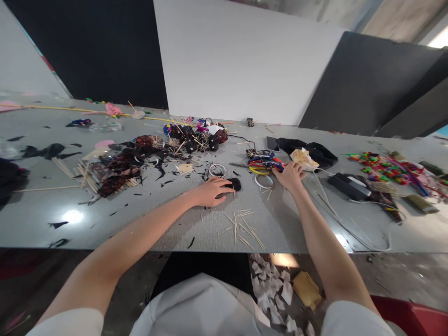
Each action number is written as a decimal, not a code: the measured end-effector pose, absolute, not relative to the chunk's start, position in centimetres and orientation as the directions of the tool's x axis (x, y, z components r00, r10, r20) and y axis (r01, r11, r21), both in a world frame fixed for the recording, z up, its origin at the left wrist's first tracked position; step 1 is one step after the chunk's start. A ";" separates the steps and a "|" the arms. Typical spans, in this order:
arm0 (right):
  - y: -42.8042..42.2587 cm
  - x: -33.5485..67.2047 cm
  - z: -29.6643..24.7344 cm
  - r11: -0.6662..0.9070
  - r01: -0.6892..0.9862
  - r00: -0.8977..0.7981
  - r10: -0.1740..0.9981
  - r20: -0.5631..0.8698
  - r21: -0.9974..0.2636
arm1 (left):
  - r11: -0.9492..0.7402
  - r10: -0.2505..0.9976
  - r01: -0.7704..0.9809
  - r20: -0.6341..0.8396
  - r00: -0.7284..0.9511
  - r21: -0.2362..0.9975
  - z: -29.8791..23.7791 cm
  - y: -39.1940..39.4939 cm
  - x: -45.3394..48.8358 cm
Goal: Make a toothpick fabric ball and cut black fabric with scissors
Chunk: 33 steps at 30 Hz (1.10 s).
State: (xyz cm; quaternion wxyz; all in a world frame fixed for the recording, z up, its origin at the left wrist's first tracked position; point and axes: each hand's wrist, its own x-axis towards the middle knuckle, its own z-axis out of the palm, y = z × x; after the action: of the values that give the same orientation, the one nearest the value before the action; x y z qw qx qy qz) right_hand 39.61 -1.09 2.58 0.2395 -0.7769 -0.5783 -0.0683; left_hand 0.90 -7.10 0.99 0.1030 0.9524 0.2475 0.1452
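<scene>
My left hand (213, 191) is palm down over the grey table, its curved fingertips against a small black lump (235, 185). A short pale stick shows by those fingertips; whether it is stuck in the lump I cannot tell. Farther right, my right hand (290, 176) has its thumb and fingers apart beside a bundle of blue, orange and yellow pieces (268, 162). A metal blade, seemingly from scissors (240, 164), points left out of that bundle. Between the hands lies a white ring (263, 181); another white ring (218, 170) is just beyond my left hand. Loose thin sticks (245, 226) lie nearer me.
Dark spiky balls with sticks (191, 140) are heaped at the back. Patterned dark material (117, 175) and sticks lie left. Beyond my right hand are a stained pale block (305, 159) and black cloth (322, 155). A white cable (336, 214) runs right, near colourful pieces (381, 170).
</scene>
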 end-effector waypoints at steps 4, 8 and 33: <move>-3.0 37.8 5.8 0.131 0.955 -0.019 0.923 0.384 -0.266 | -0.849 0.510 0.450 0.208 0.835 0.278 1.3 -7.2 0.9; -5.8 35.3 8.7 0.493 0.728 -0.628 0.759 -0.174 -0.476 | -0.851 0.505 0.444 0.206 0.838 0.280 1.5 -7.4 1.0; -8.6 29.2 6.3 0.497 0.605 -0.787 0.492 -0.372 -0.622 | -0.863 0.491 0.429 0.246 0.836 0.268 1.3 -7.3 1.0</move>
State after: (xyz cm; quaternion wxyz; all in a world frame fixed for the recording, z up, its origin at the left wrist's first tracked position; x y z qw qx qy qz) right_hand 29.20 -8.62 6.29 -0.0729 -0.3180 -0.8620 0.3879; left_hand 1.05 -7.26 1.30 0.1014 0.9526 0.2415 0.1547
